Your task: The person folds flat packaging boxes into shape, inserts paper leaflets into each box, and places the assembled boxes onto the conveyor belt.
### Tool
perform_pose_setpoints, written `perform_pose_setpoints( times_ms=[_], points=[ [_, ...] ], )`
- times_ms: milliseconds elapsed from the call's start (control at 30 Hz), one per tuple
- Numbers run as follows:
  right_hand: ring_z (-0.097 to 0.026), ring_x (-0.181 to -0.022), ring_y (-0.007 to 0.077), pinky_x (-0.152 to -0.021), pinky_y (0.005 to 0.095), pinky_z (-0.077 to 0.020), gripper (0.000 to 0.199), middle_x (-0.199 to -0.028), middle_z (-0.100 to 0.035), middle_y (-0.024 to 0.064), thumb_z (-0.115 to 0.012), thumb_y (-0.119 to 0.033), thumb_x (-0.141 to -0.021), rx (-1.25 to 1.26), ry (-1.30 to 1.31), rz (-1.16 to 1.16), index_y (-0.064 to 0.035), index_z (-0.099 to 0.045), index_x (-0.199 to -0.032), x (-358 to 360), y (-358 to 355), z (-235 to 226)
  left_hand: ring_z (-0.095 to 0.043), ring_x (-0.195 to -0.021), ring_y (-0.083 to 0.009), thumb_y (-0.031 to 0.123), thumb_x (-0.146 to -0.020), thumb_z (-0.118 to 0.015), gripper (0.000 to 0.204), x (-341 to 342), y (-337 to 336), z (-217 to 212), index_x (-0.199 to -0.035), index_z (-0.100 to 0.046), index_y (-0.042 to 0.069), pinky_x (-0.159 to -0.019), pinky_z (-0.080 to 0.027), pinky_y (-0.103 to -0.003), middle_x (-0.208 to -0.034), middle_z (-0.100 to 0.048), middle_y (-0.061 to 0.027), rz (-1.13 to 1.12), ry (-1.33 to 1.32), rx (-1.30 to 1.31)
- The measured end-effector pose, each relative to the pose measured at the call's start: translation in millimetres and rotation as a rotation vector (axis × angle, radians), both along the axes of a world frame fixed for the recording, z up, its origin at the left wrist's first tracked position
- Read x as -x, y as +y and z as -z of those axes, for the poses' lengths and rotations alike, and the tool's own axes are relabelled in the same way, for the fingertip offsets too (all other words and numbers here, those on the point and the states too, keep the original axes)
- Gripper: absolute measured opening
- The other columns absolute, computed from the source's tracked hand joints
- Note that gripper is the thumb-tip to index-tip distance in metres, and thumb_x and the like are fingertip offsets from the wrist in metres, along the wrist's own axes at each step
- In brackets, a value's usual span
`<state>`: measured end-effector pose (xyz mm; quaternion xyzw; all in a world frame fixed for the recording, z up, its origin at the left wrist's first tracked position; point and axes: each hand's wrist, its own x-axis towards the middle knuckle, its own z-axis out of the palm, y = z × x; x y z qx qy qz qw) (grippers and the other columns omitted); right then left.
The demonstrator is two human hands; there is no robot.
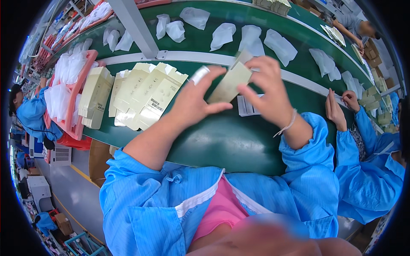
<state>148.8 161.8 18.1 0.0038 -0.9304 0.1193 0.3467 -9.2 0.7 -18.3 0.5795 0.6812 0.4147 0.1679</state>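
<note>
One pale cream carton (230,83) is raised between a person's two hands, above a green worktop (222,141), slightly blurred. Its long axis slants: the lower end points toward the person and to the left, the upper end away and to the right, where a lighter flap (243,57) stands out.

The left hand (190,100) is curved into a wide C, thumb and forefinger well apart, with the carton's lower end inside the curve. A white wrap (200,75) covers part of one finger. The right hand (269,87) is half open at the carton's upper right, its fingers bent near the flap and its thumb at the carton's side. I cannot tell which hand bears the weight, or how firmly either one grips.

Below the right hand lie white printed sheets (249,106). To the left, flat cream cartons (147,96) are fanned out, their long sides also leaning up and to the right; beside them is an upright-looking carton stack (96,98), then a pink tray (81,104) of white pouches. Beyond the worktop, translucent pouches (279,46) are spread along a green belt (198,40).
</note>
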Motion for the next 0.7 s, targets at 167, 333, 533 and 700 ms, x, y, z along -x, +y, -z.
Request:
perform_pose_setpoints(
  times_ms=[167, 333, 533, 700],
  points=[
    [-0.052, -0.1, 0.0293, -0.088, 0.0372, -0.0415, 0.017, -0.107, -0.058, 0.0132, -0.067, -0.016, -0.08, -0.017, 0.221, 0.399, -0.0012, -0.062, -0.086, -26, 99, -7, -0.045, -0.12, -0.0412, 0.04, -0.076, -0.071, 0.073, 49, 1, 22, -0.136, -0.039, 0.015, -0.104, -0.032, -0.046, -0.137, -0.042, -0.0196, -0.398, 0.549, 0.101],
    [-0.057, -0.091, 0.0321, -0.077, 0.0359, -0.0478, 0.017, -0.103, -0.057, 0.0176, -0.063, -0.01, -0.083, 0.021, 0.14, 0.74, 0.0042, -0.059, -0.09, -71, 200, 24, -0.04, -0.125, -0.0414, 0.042, -0.074, -0.072, 0.078, 48, -1, 33, -0.139, -0.037, 0.017, -0.107, -0.028, -0.046, -0.141, -0.037, -0.0222, -0.123, 0.559, 0.373],
    [-0.053, -0.103, 0.034, -0.087, 0.0396, -0.0435, 0.033, -0.112, -0.054, 0.0177, -0.065, -0.012, -0.078, -0.103, 0.199, 0.911, -0.0003, -0.056, -0.107, -77, 220, 46, -0.044, -0.121, -0.0417, 0.039, -0.069, -0.076, 0.086, 42, -3, 18, -0.14, -0.034, 0.016, -0.106, -0.031, -0.047, -0.136, -0.042, -0.0242, -0.288, 0.561, 0.342],
    [-0.045, -0.115, 0.0359, -0.098, 0.0457, -0.0346, 0.062, -0.124, -0.048, 0.0167, -0.069, -0.017, -0.071, -0.329, 0.407, 0.762, -0.0089, -0.045, -0.127, -40, 160, 14, -0.048, -0.115, -0.0411, 0.036, -0.064, -0.078, 0.091, 36, 1, 6, -0.141, -0.032, 0.017, -0.102, -0.036, -0.046, -0.127, -0.049, -0.0222, -0.143, 0.455, 0.36]
  ],
)
